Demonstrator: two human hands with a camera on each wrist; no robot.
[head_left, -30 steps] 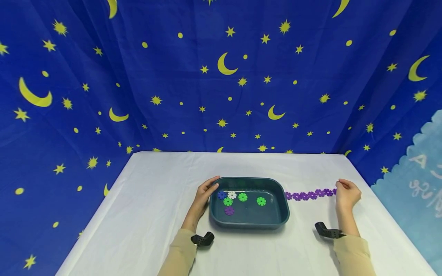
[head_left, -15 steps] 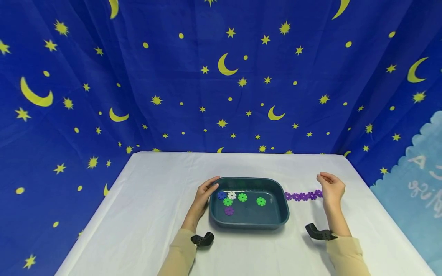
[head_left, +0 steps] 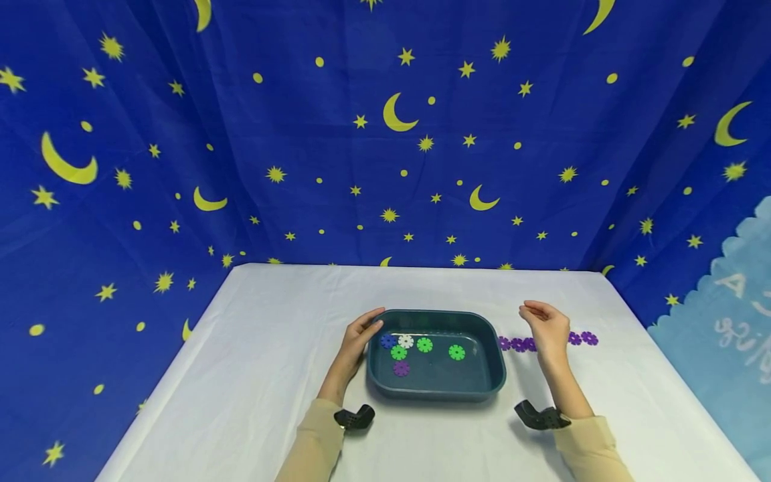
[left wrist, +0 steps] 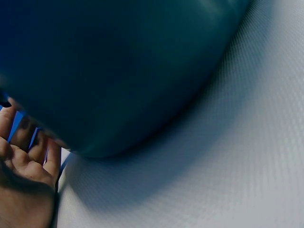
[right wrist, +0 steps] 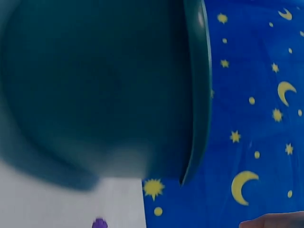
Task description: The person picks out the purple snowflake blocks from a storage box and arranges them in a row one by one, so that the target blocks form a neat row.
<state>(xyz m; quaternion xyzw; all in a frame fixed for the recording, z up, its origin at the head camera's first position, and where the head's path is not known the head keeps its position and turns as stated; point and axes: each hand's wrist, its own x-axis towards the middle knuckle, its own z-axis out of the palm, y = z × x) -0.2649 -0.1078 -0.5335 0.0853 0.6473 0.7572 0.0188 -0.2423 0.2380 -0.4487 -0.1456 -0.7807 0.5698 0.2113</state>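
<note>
My left hand (head_left: 354, 343) grips the dark teal plastic tub (head_left: 436, 393) at its back left corner, thumb at the rim and fingers along the outside. Inside the tub lie a blue snowflake disc (head_left: 388, 341), a white disc (head_left: 406, 341), several green discs (head_left: 457, 352) and a purple disc (head_left: 401, 369). To the tub's right, my right hand (head_left: 547, 331) hovers with loosely bent fingers, and nothing shows in it. It covers the middle of a row of purple discs (head_left: 575, 338) on the table. The right wrist view catches the tub's outer wall (right wrist: 95, 95) and one finger (right wrist: 275, 221).
A white cloth covers the table (head_left: 289, 321). Blue curtains with yellow moons and stars (head_left: 337, 147) enclose the back and sides. A light blue panel with white lettering (head_left: 729, 314) hangs at right. Black wrist mounts (head_left: 541, 416) sit by both sleeves.
My right hand has left the far right end of the purple row and moved left toward the tub, uncovering the end discs. My left hand and the tub stay in place.
</note>
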